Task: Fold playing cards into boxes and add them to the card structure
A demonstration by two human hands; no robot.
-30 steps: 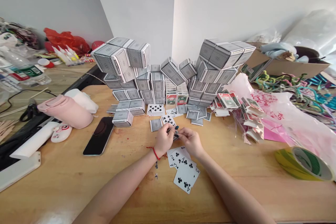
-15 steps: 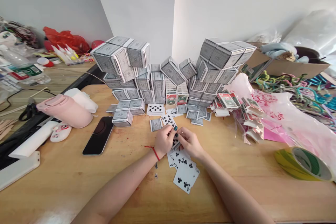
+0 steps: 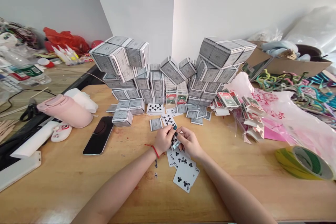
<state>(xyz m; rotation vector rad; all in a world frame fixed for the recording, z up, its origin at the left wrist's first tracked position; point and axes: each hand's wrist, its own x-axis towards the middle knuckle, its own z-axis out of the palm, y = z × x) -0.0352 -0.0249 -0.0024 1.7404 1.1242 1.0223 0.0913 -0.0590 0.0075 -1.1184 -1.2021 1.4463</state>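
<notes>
My left hand (image 3: 163, 138) and my right hand (image 3: 189, 142) meet at the middle of the table, both closed with pinched fingers on a playing card (image 3: 174, 142). Part of that card is covered by the fingers. Below the hands, several club cards (image 3: 186, 175) lie face up, overlapping. Just beyond the fingers is a face-up spade card (image 3: 168, 119), beside a face-down grey-backed card (image 3: 155, 124). Farther back lies a face-up stack of cards (image 3: 155, 108). Behind it rises a structure of grey card-covered blocks (image 3: 157, 82), stacked into two wings.
Left of my arms are a black phone (image 3: 98, 135), a pink bottle (image 3: 64, 110) and a white mouse (image 3: 61, 132). To the right stand opened card boxes (image 3: 252, 119), a pink plastic bag (image 3: 273, 106) and a roll of tape (image 3: 304, 162). Grey-backed cards (image 3: 198, 112) lie before the structure's right wing.
My fingers have shifted slightly on the card, and a pale edge of it now shows between the hands. The blocks and other cards stay in place.
</notes>
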